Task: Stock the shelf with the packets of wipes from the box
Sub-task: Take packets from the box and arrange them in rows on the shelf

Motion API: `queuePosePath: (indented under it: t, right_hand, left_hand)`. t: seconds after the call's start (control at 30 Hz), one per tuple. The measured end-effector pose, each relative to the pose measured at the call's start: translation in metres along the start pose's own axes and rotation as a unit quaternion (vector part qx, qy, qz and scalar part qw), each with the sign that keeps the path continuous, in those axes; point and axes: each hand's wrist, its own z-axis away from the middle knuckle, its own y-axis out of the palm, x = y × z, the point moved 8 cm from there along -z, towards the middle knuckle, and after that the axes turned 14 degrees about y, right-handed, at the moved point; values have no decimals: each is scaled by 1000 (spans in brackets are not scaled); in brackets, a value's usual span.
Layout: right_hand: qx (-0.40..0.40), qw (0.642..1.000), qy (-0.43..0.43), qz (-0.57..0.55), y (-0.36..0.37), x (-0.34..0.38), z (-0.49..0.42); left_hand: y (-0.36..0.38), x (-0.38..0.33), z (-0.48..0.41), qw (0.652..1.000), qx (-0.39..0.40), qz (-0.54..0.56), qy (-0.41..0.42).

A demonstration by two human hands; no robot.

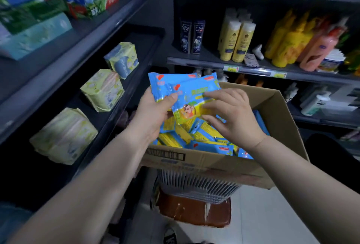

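An open cardboard box (276, 119) stands in front of me, filled with several blue and yellow packets of wipes (196, 134). Above the box, my left hand (153, 111) grips a small stack of these packets (165, 84), thumb on top. My right hand (231, 113) holds the front packet (191, 103) of that stack, fingers along its upper edge and thumb under its lower edge. The dark shelf (124, 88) on my left holds three pale green packs, with bare room at its far end.
The box rests on a grey slatted basket (196, 185) above a brown stool (194, 210). Tissue packs (39, 10) fill the upper left shelf. Shampoo and yellow bottles (237, 39) line the shelves straight ahead. White floor shows at the lower right.
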Motion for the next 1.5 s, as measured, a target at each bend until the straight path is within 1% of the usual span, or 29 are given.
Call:
queuePosePath:
  t: [0.07, 0.13, 0.2, 0.27, 0.37, 0.43, 0.53, 0.6, 0.67, 0.73, 0.8, 0.87, 1.03, 1.2, 1.37, 1.43, 1.5]
  right_hand:
    - [43, 994, 96, -27, -4, -7, -7]
    - [83, 977, 171, -95, -10, -4, -12]
    - [124, 952, 217, -179, -16, 2, -14]
    - [161, 935, 230, -216, -21, 12, -13]
    - [201, 941, 172, -209, -29, 41, -9]
    - [215, 943, 129, -219, -33, 63, -6]
    - [249, 934, 51, -250, -31, 107, 1]
    - [290, 910, 34, -294, -27, 139, 9]
    - [342, 871, 30, -352, -23, 173, 20]
    - [363, 840, 19, -403, -23, 205, 28]
    - [373, 819, 1, -436, -26, 237, 32]
    - [384, 806, -18, -450, -29, 269, 35]
    - [405, 784, -60, -466, -31, 354, 49]
    - [428, 747, -90, -501, -30, 450, 68]
    - [425, 732, -116, -519, -29, 554, 86]
    - [424, 734, -132, -513, -31, 598, 95]
    - [419, 738, -150, -507, -33, 640, 104]
  left_hand:
    - [-8, -13, 12, 1000, -12, -7, 20]
    - [-10, -23, 29, 999, -13, -10, 30]
    - [-13, -32, 49, 998, -24, -21, 45]
    - [-19, -43, 71, 997, -48, -29, 55]
    - [-32, -60, 107, 991, -97, -62, 68]
    - [-45, -73, 134, 983, -145, -82, 78]
    - [-66, -93, 180, 969, -205, -103, 91]
    - [-82, -106, 213, 958, -238, -117, 108]
    - [-99, -123, 246, 945, -278, -116, 127]
    - [-118, -143, 279, 928, -324, -108, 149]
    - [-138, -165, 311, 912, -362, -108, 162]
    - [-159, -187, 343, 897, -389, -116, 175]
    - [-215, -233, 421, 857, -442, -175, 201]
    - [-275, -280, 499, 824, -476, -234, 200]
    - [-353, -330, 578, 775, -532, -270, 208]
    - [-386, -348, 609, 752, -557, -282, 208]
    - [-418, -362, 635, 737, -574, -299, 196]
